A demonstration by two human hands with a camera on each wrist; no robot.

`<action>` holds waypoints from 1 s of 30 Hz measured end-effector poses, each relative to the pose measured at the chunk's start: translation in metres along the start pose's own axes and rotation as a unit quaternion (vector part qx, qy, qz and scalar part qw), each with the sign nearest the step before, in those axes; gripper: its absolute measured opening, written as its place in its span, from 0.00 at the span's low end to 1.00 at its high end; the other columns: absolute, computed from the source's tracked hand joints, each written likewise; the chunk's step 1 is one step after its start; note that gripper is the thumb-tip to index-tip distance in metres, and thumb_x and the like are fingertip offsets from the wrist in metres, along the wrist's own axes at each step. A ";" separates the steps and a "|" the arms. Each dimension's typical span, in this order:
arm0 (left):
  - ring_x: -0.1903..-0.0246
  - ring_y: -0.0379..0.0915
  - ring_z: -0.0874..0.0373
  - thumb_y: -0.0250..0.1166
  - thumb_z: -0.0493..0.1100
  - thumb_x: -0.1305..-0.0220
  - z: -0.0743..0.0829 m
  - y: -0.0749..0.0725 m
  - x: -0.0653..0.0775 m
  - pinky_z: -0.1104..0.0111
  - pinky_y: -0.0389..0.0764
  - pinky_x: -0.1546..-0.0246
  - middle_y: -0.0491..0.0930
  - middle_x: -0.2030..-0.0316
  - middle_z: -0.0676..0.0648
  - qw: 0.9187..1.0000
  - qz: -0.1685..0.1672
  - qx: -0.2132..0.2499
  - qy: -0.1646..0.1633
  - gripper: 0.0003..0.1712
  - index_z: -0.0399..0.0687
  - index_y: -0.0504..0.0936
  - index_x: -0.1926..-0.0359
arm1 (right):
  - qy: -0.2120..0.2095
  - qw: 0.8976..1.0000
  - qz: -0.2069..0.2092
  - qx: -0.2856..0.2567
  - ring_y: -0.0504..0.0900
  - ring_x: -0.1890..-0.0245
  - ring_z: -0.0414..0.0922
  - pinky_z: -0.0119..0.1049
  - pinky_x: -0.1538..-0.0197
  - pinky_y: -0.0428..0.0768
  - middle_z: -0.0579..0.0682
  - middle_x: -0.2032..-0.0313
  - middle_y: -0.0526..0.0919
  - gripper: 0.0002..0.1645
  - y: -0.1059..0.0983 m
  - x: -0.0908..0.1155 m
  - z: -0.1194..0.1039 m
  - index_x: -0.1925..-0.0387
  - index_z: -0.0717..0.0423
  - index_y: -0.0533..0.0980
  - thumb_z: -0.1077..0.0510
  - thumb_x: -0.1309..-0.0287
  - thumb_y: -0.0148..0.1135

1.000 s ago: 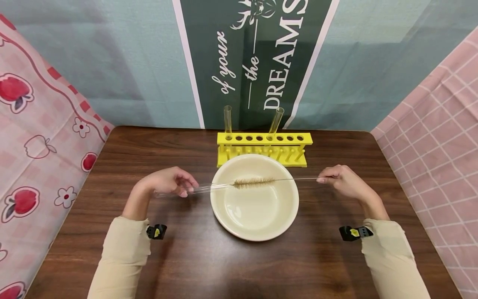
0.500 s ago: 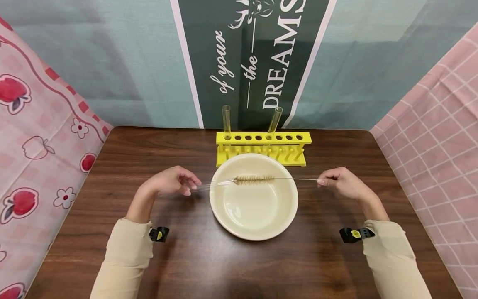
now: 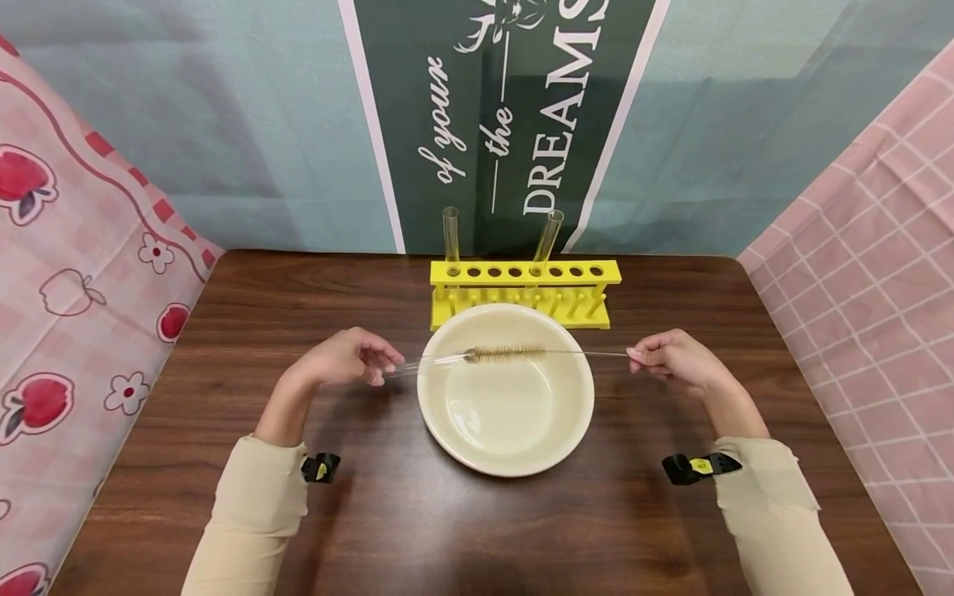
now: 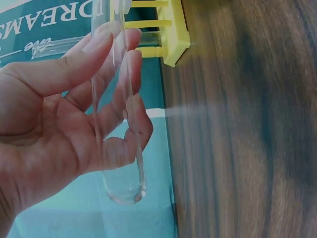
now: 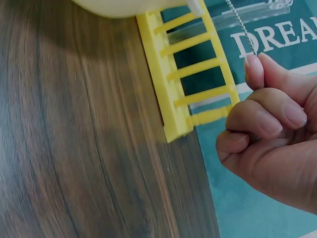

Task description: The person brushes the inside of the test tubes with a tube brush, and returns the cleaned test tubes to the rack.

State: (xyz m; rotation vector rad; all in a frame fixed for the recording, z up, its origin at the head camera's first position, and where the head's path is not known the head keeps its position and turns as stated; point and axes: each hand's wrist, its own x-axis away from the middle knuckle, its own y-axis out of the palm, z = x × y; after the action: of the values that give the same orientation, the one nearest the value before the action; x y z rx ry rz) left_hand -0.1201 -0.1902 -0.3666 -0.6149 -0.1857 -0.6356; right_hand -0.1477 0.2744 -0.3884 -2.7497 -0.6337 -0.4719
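Note:
My left hand [image 3: 344,360] holds a clear glass test tube [image 4: 121,181] lying nearly level, its rounded end past my palm and its mouth over the bowl. Thumb and fingertips grip the glass in the left wrist view. Opposite, my right hand [image 3: 676,362] pinches the thin twisted wire handle [image 5: 241,25] of a test tube brush [image 3: 508,354] between thumb and forefinger, the other fingers curled in. The brush's tan bristles hang above the cream bowl [image 3: 507,463], their tip at the tube's mouth. Whether the tip is inside the tube I cannot tell.
Behind the bowl stands a yellow test tube rack [image 3: 596,271]. It bears two tubes: an upright one [image 3: 450,232] at the left and a tilted one [image 3: 550,236] right of its middle. Cloth hangs behind and on both sides of the dark wooden table [image 3: 492,538].
My left hand has shifted slightly right with the test tube. My right hand has edged a little left with the brush handle. Both grips look the same.

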 end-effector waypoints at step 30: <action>0.67 0.74 0.51 0.62 0.18 0.59 0.015 0.040 -0.012 0.62 0.75 0.66 0.81 0.69 0.44 0.979 0.182 -0.087 0.037 0.20 0.40 0.83 0.66 | 0.050 0.990 -0.003 -0.134 0.52 0.89 0.40 0.34 0.79 0.48 0.44 0.89 0.64 0.21 0.019 -0.013 -0.012 0.85 0.60 0.76 0.66 0.37 0.48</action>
State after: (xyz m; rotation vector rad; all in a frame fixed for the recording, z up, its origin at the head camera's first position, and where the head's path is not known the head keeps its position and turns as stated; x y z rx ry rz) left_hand -0.1055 -0.1503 -0.3779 -0.7697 0.0528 -0.3213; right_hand -0.1527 0.2497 -0.3862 -2.9491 -0.5919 -0.7409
